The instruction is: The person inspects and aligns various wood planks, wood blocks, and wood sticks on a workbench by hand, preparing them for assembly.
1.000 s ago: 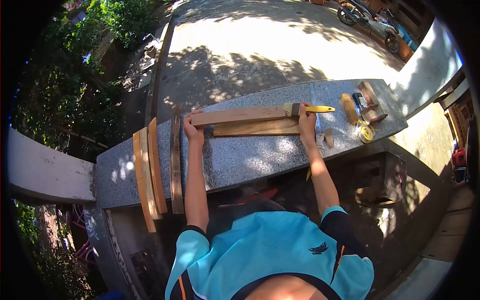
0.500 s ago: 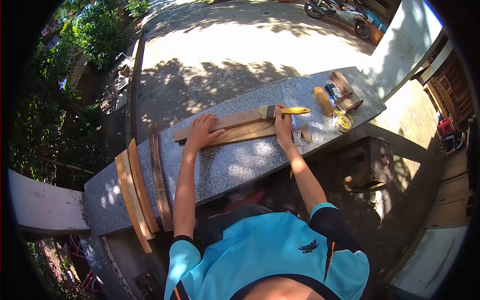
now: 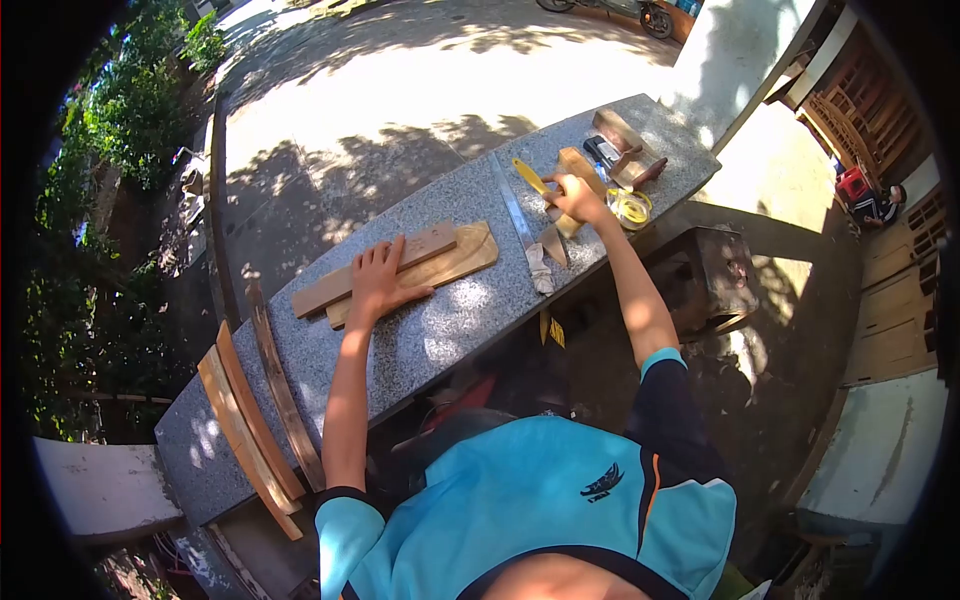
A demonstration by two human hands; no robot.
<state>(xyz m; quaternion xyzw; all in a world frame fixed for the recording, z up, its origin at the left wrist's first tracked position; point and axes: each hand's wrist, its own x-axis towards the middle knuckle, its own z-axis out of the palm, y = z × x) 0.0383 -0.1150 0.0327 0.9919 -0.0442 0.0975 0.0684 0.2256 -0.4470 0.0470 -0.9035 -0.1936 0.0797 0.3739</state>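
Note:
My left hand (image 3: pixel 377 282) lies with its fingers spread on two flat wooden boards: a reddish-brown board (image 3: pixel 430 243) partly on top of a paler board (image 3: pixel 470 255) with a rounded end. To the right, my right hand (image 3: pixel 577 197) has its fingers closed around the lower part of a paintbrush, whose yellow handle (image 3: pixel 528 175) points away to the upper left. The hand partly hides the bristles. Right beside it is a wooden block (image 3: pixel 580 168). Whether the brush rests on the table cannot be told.
A long metal blade (image 3: pixel 514 205) with a wrapped handle lies across the stone table (image 3: pixel 450 330). A roll of yellow tape (image 3: pixel 630 209), a dark tool (image 3: pixel 600 150) and a wooden hand plane (image 3: pixel 625 135) sit at the right. Several wood strips (image 3: pixel 262 400) overhang the left front edge.
My right hand has carried the paintbrush off the boards to the right, beside the wooden block, and its handle has turned to the upper left. My left hand stays on the boards.

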